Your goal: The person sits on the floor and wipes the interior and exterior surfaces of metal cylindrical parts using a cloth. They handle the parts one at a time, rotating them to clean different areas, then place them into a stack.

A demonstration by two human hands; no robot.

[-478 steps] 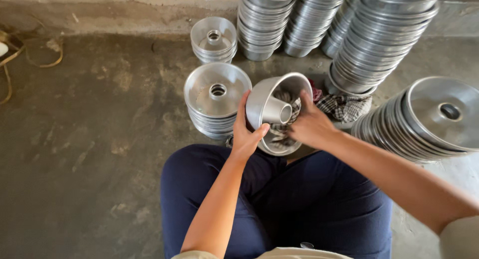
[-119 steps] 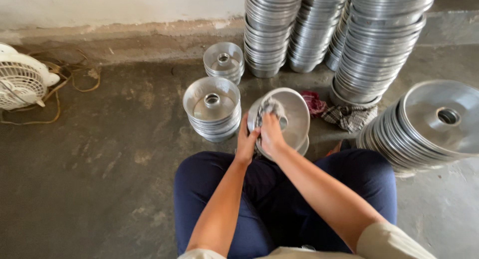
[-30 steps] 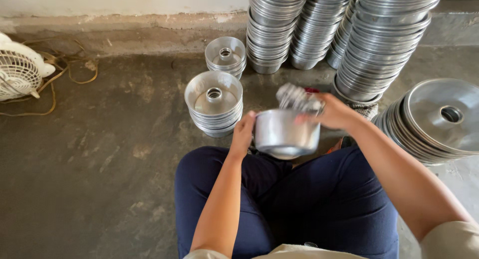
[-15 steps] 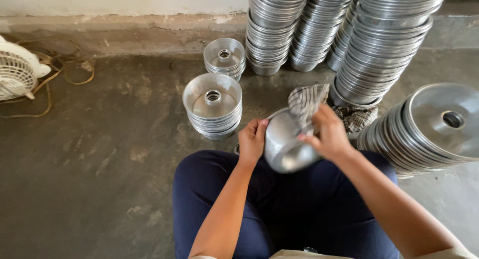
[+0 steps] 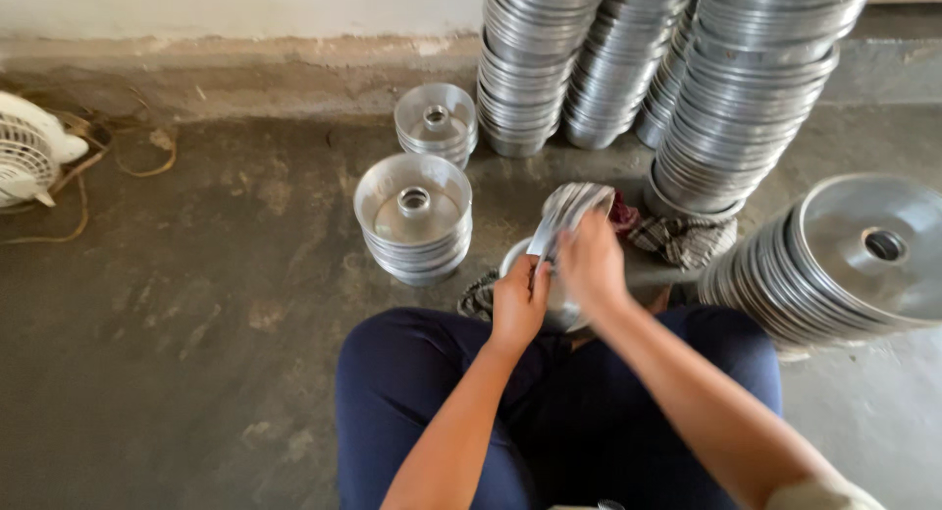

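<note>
I sit on the floor with a round metal pan (image 5: 535, 269) held over my lap, tilted on its edge. My left hand (image 5: 517, 302) grips its near rim. My right hand (image 5: 590, 266) presses a grey cloth (image 5: 572, 204) against the pan's upper side. Just left of the pan stands a short stack of ring pans (image 5: 413, 216) with centre tubes, open side up. A smaller stack (image 5: 436, 123) is behind it.
Tall stacks of metal pans (image 5: 756, 88) rise at the back right, and a leaning row (image 5: 844, 265) lies at my right. A checked rag (image 5: 677, 237) lies on the concrete floor (image 5: 196, 274). A white fan (image 5: 29, 157) with cords sits far left.
The pan has been turned more on edge and lowered toward my lap. My right hand with the cloth has moved left onto it.
</note>
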